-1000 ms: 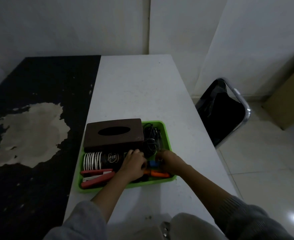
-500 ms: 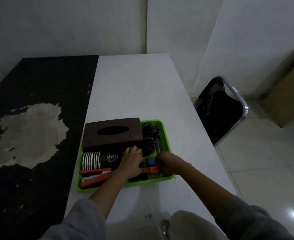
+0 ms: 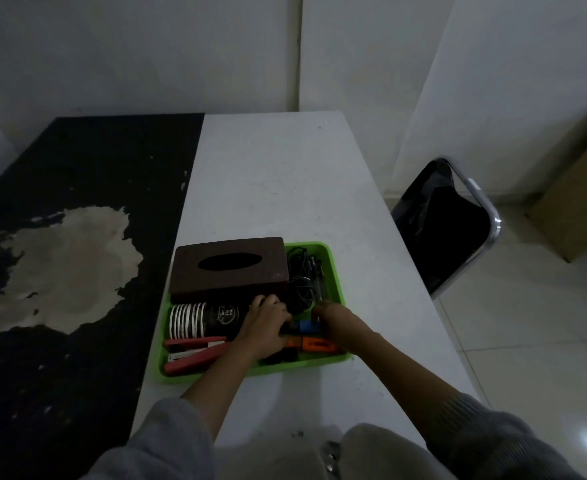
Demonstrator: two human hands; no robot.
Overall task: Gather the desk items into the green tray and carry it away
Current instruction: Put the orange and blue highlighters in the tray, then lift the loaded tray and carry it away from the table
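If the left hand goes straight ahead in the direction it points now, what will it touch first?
Most likely the coiled black cable at the back right of the green tray. The left hand points forward and slightly right, its fingertips almost at the coil. The brown tissue box lies just left of that line; depth is unclear.

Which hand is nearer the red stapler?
Left. The left hand lies just right of the red stapler, nearly touching; the right hand is farther right, past the orange marker.

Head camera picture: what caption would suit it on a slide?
Both hands, left and right, arrange small items inside a full green tray on a white table.
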